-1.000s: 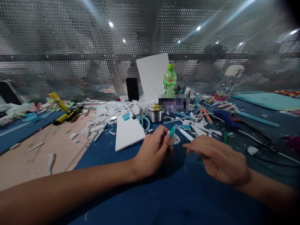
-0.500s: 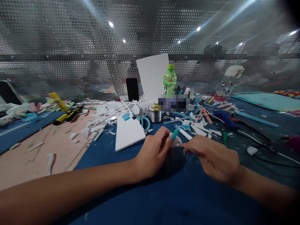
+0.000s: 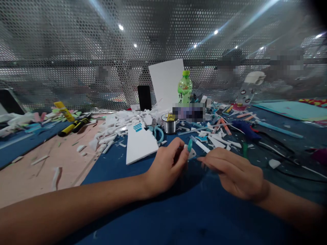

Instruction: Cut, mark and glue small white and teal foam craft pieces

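My left hand (image 3: 170,166) pinches a small white piece (image 3: 192,154), which looks like foam, between thumb and fingers. A curved teal piece (image 3: 190,145) stands up at the fingertips, against the white piece; whether the two are joined I cannot tell. Just to the right, my right hand (image 3: 237,173) is closed with its fingertips together, a small gap away from the white piece. Anything within those fingertips is hidden or too small to name. Beyond my left hand lies a white foam board (image 3: 140,144) with blue stripes, beside blue-handled scissors (image 3: 159,133).
Behind the hands are a wire spool (image 3: 169,124), a green drink bottle (image 3: 185,88) and many white scraps (image 3: 122,124). A blue glue gun (image 3: 246,130) with cables lies right. Yellow-and-black cutters (image 3: 74,126) lie left. A clear water bottle (image 3: 246,90) stands at back right.
My right fingertips have drawn slightly right, away from the white piece. The teal piece has turned more upright in my left hand.
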Available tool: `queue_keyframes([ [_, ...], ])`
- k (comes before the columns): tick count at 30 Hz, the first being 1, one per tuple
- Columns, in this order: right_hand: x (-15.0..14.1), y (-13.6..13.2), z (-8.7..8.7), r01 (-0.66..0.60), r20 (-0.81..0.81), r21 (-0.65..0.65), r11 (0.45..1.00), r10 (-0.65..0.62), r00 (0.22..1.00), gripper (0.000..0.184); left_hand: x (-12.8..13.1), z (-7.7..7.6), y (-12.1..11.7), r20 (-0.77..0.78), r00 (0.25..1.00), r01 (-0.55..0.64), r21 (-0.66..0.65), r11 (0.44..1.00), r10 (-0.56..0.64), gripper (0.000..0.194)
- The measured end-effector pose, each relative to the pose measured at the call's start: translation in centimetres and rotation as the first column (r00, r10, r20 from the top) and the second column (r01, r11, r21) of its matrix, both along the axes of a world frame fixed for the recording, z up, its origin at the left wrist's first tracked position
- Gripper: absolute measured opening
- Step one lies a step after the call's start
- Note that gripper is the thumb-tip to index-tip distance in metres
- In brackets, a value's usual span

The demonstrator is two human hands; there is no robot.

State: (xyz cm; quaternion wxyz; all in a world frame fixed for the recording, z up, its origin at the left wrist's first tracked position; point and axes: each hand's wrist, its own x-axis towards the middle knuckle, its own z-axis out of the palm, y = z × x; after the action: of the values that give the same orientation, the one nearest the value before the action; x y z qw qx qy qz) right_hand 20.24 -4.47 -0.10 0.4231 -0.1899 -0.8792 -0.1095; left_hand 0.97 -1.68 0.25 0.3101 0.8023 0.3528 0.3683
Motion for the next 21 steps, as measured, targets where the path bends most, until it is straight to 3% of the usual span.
queue_keyframes([
  [5,0.16,0.15,-0.24,-0.008,0.02,-0.005,1.0,0.008,1.0,0.025,-0.05,-0.1,-0.1,0.014,0.995,0.099,0.012,0.995,-0.099,0.016],
  [10,0.15,0.09,0.0,0.001,0.019,-0.009,1.0,-0.001,1.0,0.022,-0.08,-0.2,0.11,0.011,1.0,-0.003,0.0,1.0,0.003,0.017],
  [15,-0.21,0.03,0.38,0.019,-0.025,-0.043,0.999,-0.02,0.999,0.022,-0.11,-0.07,0.04,-0.011,0.998,0.055,0.031,0.998,-0.055,0.017],
  [21,-0.22,0.12,0.2,-0.011,-0.053,-0.083,0.996,0.006,0.999,0.023,-0.02,-0.11,0.2,-0.038,0.999,-0.031,0.044,0.999,0.032,0.018],
])
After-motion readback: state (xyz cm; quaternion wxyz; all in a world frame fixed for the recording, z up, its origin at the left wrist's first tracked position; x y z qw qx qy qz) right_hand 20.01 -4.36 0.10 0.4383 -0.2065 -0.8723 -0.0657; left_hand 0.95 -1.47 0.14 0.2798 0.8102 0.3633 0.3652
